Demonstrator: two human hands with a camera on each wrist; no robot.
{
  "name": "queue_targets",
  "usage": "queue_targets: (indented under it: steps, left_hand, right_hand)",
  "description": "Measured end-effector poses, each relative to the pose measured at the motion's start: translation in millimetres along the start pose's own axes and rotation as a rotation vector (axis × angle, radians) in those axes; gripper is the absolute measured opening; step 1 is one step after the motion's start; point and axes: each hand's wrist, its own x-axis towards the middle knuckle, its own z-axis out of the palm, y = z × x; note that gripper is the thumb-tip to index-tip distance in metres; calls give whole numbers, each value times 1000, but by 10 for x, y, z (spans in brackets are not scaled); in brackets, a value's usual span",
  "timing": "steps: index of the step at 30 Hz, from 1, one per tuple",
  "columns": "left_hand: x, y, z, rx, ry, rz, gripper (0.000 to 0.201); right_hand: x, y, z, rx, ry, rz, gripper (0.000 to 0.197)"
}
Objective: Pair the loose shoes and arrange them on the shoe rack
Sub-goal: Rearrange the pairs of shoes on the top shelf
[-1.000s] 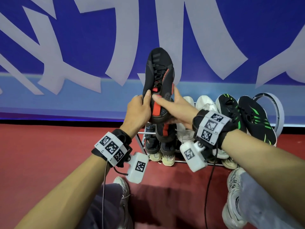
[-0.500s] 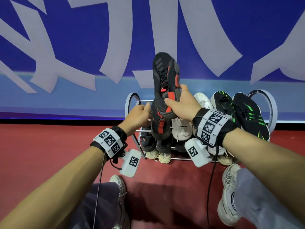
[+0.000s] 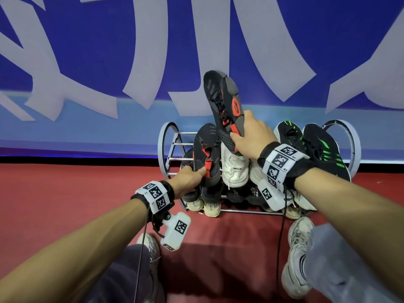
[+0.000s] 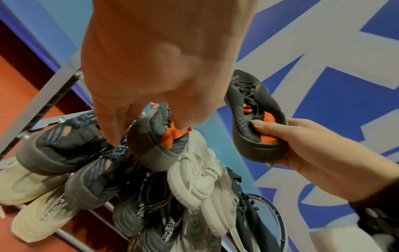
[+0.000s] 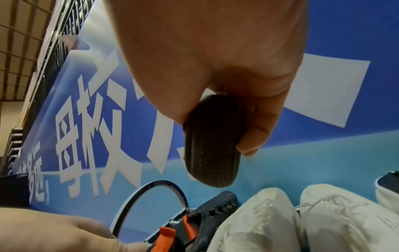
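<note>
A metal shoe rack stands against the blue wall. My left hand pinches the orange heel tab of one black-and-red shoe, which lies toe-up at the left end of the top tier; the tab shows under my fingers in the left wrist view. My right hand grips the heel of the matching black-and-red shoe and holds it raised, toe up, above the white shoes. The right wrist view shows its dark heel between thumb and fingers.
White shoes fill the middle of the top tier, and black shoes with green stripes lie at its right. Dark shoes with cream soles sit on the lower tier. My own grey sneakers stand on the red floor.
The two black-and-red shoes, held together before, have parted. My left hand brought one down onto the rack's top left, while my right hand shifted the other slightly right and kept it raised.
</note>
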Motion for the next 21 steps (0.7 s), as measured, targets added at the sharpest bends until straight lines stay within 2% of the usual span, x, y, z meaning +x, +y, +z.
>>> queue_targets:
  steps: [2, 6, 7, 12, 16, 21]
  left_hand:
    - [36, -10, 36, -49, 35, -32, 41]
    - [82, 12, 85, -154, 81, -94, 17]
    - [81, 36, 83, -198, 81, -128, 16]
    - [55, 211, 30, -347, -26, -266, 13]
    - [-7, 321, -2, -327, -20, -213, 10]
    - [-120, 420, 8, -241, 27, -103, 25]
  right_hand:
    - [-6, 12, -2, -42, -8, -2, 37]
    - [-8, 51, -6, -112, -26, -3, 36]
    - [-10, 59, -11, -126, -25, -6, 37]
    - [-6, 64, -10, -144, -19, -12, 36]
    - [7, 60, 47, -79, -55, 11, 33]
    - [30, 86, 151, -89, -90, 48, 34]
